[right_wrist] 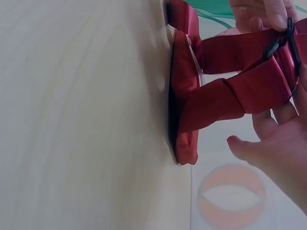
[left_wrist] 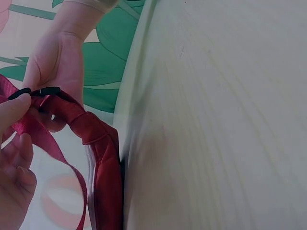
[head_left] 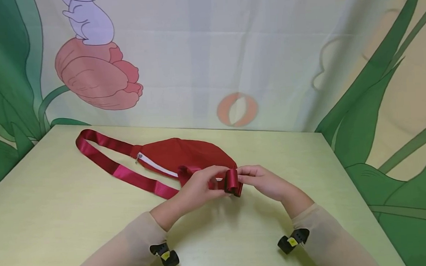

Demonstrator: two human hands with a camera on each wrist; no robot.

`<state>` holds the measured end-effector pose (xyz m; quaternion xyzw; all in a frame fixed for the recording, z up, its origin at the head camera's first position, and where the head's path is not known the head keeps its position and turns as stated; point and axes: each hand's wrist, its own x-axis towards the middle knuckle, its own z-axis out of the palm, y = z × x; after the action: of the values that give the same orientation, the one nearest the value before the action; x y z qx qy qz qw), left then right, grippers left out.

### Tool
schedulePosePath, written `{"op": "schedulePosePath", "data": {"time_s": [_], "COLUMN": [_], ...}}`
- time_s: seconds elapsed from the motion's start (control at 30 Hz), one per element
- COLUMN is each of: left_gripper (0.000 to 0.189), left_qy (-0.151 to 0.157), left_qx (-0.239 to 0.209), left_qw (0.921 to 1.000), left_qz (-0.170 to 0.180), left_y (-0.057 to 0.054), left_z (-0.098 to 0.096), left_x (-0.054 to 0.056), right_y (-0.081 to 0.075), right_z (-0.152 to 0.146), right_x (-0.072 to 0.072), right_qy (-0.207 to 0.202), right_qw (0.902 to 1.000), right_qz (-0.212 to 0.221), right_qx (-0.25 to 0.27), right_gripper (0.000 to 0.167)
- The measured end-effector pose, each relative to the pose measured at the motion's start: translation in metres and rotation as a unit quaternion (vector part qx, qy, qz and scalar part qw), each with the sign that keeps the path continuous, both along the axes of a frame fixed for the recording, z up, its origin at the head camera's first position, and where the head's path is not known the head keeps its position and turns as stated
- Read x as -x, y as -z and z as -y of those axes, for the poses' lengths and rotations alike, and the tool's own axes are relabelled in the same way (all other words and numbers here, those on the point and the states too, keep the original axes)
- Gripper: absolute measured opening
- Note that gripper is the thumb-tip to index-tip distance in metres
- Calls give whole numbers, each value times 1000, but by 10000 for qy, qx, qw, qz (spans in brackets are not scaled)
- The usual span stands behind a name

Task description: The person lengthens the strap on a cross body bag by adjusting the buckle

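Observation:
A red waist bag (head_left: 188, 152) with a white zipper (head_left: 154, 165) lies on the table, its shiny dark red strap (head_left: 127, 175) looped out to the left. Near the bag's right end, my left hand (head_left: 198, 187) pinches the strap at a black slider buckle (right_wrist: 272, 49); its thumb rests on the buckle in the left wrist view. From the other side my right hand (head_left: 269, 184) grips the folded strap by the same buckle. Some of its fingers pass behind the strap in the right wrist view, and one digit stands apart from it. The raised strap section forms a loop between the hands.
The pale yellow table (head_left: 76, 231) ends at a hanging cloth (head_left: 274, 56) printed with flowers and leaves. A black wrist camera (head_left: 165, 256) sits on the left sleeve, and another camera (head_left: 293, 241) on the right sleeve.

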<state>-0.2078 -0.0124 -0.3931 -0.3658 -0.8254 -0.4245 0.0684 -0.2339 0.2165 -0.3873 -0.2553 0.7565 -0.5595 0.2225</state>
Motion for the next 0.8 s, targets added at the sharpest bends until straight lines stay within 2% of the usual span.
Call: {"op": "schedulePosePath", "data": {"time_s": [0.1,0.17,0.27,0.33,0.37,0.43,0.57,0.67,0.8], "left_gripper": [42,39,39,40,43,48,50,44,42], "left_qy": [-86,-310,-856,-1040,-1001,-746,-188,-182,-210], "left_qx": [160,492,1210,1491,1534,1410,782,498,651], "left_qw": [9996,9975,9863,9791,9780,9807,9898,9931,9954], "left_qz": [-220,-393,-720,-914,-998,-1128,-1179,-1045,-678], "left_y": [1,0,1,2,2,2,-2,-4,-6], "left_z": [2,4,8,8,8,6,-1,-3,-4], "left_x": [1,2,4,4,4,1,-3,-4,-4], "right_y": [0,0,2,3,3,4,3,2,3], "right_z": [-1,-3,-7,-8,-8,-8,-7,-6,-5], "right_x": [-1,0,1,1,1,0,0,0,1], "right_qy": [65,69,65,63,70,84,92,98,6], "right_qw": [9999,9998,9999,9999,9998,9998,9998,9997,9997], "right_qz": [-36,-37,58,135,149,173,66,17,-16], "right_qx": [-146,-157,-74,-38,-56,-104,-186,-207,-232], "right_gripper": [31,31,33,34,34,35,36,36,34]}}
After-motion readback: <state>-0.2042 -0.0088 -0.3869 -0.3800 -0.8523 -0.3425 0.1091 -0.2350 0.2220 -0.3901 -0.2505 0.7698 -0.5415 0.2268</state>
